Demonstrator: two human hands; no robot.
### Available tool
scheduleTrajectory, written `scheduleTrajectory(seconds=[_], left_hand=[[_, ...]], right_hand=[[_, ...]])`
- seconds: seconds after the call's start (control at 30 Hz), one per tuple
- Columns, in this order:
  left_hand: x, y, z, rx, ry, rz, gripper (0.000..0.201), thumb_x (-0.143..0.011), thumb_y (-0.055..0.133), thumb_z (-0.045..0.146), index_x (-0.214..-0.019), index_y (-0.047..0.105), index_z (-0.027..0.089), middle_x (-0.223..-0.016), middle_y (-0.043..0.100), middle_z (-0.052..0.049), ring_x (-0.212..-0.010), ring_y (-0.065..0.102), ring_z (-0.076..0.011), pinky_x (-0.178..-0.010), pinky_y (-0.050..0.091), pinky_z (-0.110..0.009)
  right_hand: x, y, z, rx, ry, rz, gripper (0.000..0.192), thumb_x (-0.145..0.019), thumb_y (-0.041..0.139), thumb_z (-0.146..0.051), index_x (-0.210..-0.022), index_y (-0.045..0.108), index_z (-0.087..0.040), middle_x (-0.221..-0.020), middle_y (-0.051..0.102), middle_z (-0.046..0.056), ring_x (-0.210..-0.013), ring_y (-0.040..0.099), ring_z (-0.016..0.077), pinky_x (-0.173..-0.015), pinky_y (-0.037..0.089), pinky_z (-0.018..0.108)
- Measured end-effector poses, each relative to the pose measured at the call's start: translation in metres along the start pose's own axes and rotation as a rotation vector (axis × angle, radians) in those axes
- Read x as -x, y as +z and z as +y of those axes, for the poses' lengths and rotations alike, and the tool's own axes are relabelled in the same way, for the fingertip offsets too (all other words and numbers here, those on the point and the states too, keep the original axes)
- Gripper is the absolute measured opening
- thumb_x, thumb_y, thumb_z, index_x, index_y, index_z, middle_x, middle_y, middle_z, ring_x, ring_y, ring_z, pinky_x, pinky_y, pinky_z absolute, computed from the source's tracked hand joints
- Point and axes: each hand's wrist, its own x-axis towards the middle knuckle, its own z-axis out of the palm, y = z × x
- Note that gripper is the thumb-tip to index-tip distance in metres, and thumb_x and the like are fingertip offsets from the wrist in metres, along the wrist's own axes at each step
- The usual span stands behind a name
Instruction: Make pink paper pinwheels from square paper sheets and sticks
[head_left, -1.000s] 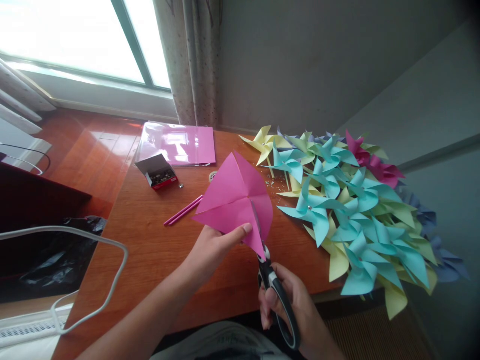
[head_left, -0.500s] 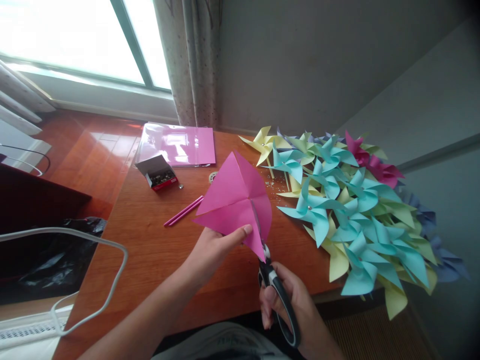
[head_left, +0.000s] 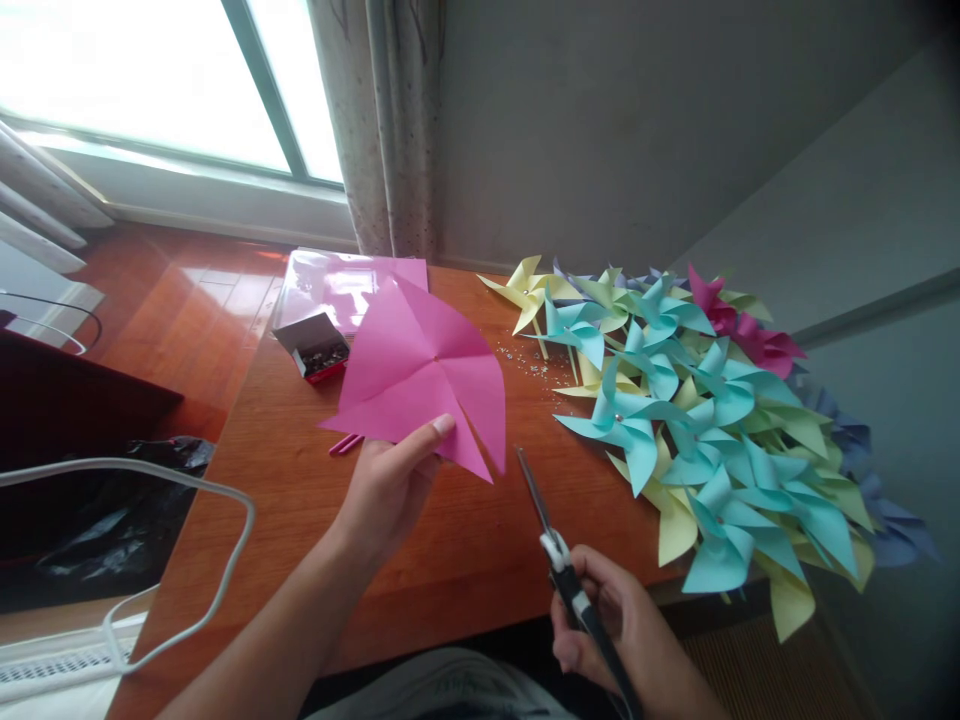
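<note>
My left hand (head_left: 397, 485) pinches a pink paper sheet (head_left: 420, 340) near its lower edge, thumb on top. Creases meet at the middle of the sheet, and a cut slit runs from its lower right corner toward that middle. My right hand (head_left: 611, 615) is wrapped around the black-and-white handles of a pair of scissors (head_left: 559, 555). The blades point up and left, look closed, and are apart from the paper. Behind the sheet, the ends of pink sticks (head_left: 345, 445) show; the rest of them is hidden.
A heap of paper pinwheels (head_left: 712, 430) covers the table's right side, with small bits (head_left: 536, 367) scattered beside it. A small open box (head_left: 315, 348) of metal pieces and a clear packet of pink paper (head_left: 322, 285) lie at the back left. A white cable (head_left: 240, 495) loops at the left.
The scissors have left the slit and moved down and right, their blades closing. My left hand has carried the pink sheet left and turned it slightly, covering most of the sticks.
</note>
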Motion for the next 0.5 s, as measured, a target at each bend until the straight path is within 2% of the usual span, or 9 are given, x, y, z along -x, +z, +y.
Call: scheduleTrajectory(seconds=[0.03,0.1,0.2,0.33,0.43,0.5], left_hand=[[0.0,0.0,0.001,0.005,-0.019,-0.013,0.028,-0.071,0.082,0.019,-0.098,0.074,0.017,-0.079,0.073,-0.001,-0.081,0.067,-0.0168,-0.075,0.054,-0.023],[0.002,-0.001,0.0,-0.013,-0.088,-0.066,0.031,-0.07,0.083,0.021,-0.1,0.074,0.017,-0.079,0.073,-0.002,-0.079,0.067,-0.0167,-0.072,0.054,-0.023],[0.005,-0.004,-0.002,-0.079,-0.237,-0.196,0.034,-0.066,0.085,0.023,-0.098,0.076,0.016,-0.078,0.074,-0.004,-0.072,0.067,-0.0173,-0.064,0.052,-0.023],[0.008,-0.01,-0.003,-0.147,-0.399,-0.353,0.031,-0.062,0.086,0.025,-0.09,0.077,0.014,-0.076,0.074,-0.009,-0.073,0.069,-0.0232,-0.06,0.051,-0.026],[0.009,-0.011,-0.001,-0.151,-0.461,-0.401,0.036,-0.06,0.084,0.026,-0.093,0.078,0.014,-0.074,0.075,-0.011,-0.075,0.072,-0.0289,-0.058,0.051,-0.029],[0.009,-0.011,-0.001,-0.127,-0.483,-0.407,0.039,-0.059,0.083,0.026,-0.096,0.078,0.013,-0.075,0.075,-0.012,-0.073,0.072,-0.0297,-0.055,0.05,-0.029]], right_hand=[[0.001,-0.006,-0.003,0.017,-0.032,0.034,0.045,-0.068,0.088,-0.048,-0.087,0.059,-0.02,-0.073,0.069,0.002,-0.061,0.061,0.0143,-0.059,0.048,0.026],[-0.002,-0.018,-0.011,0.027,-0.108,0.187,0.041,-0.072,0.085,-0.047,-0.09,0.061,-0.019,-0.08,0.073,0.006,-0.064,0.063,0.0155,-0.06,0.05,0.027],[-0.017,-0.032,-0.025,-0.021,-0.217,0.382,0.041,-0.073,0.086,-0.044,-0.097,0.062,-0.02,-0.093,0.077,0.009,-0.075,0.07,0.0193,-0.066,0.054,0.029],[-0.05,-0.039,-0.041,-0.099,-0.32,0.465,0.042,-0.071,0.088,-0.039,-0.097,0.06,-0.021,-0.098,0.079,0.008,-0.08,0.071,0.0194,-0.065,0.053,0.028],[-0.066,-0.035,-0.046,-0.125,-0.301,0.417,0.043,-0.069,0.09,-0.039,-0.094,0.06,-0.02,-0.095,0.078,0.007,-0.083,0.071,0.0198,-0.068,0.054,0.028],[-0.07,-0.031,-0.044,-0.128,-0.282,0.385,0.044,-0.066,0.091,-0.038,-0.094,0.062,-0.019,-0.092,0.077,0.006,-0.083,0.07,0.0198,-0.07,0.054,0.029]])
